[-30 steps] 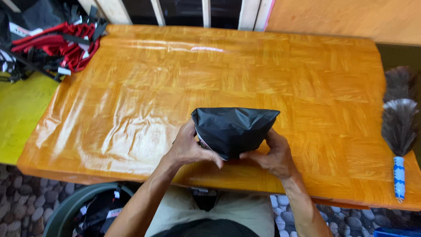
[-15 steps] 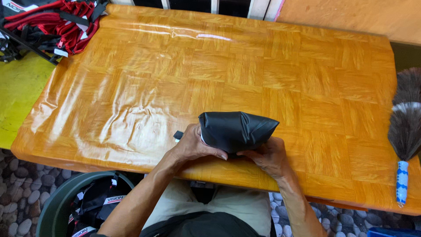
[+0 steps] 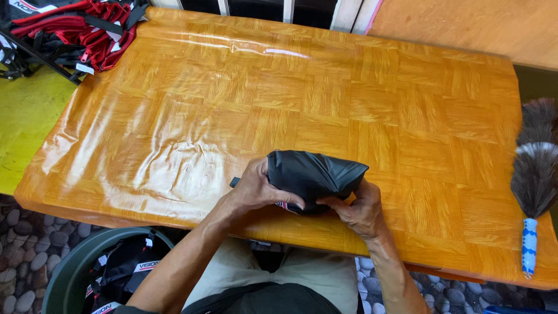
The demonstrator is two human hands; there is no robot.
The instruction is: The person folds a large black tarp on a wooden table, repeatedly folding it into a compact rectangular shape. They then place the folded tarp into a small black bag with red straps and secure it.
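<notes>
left hand clasps the left end of the folded black fabric bag | right hand pinches its lower right edge | bag's long axis left-right, between both, near table front edge

I see one view, from the head, looking down close at my fingers and the table beyond them.
</notes>
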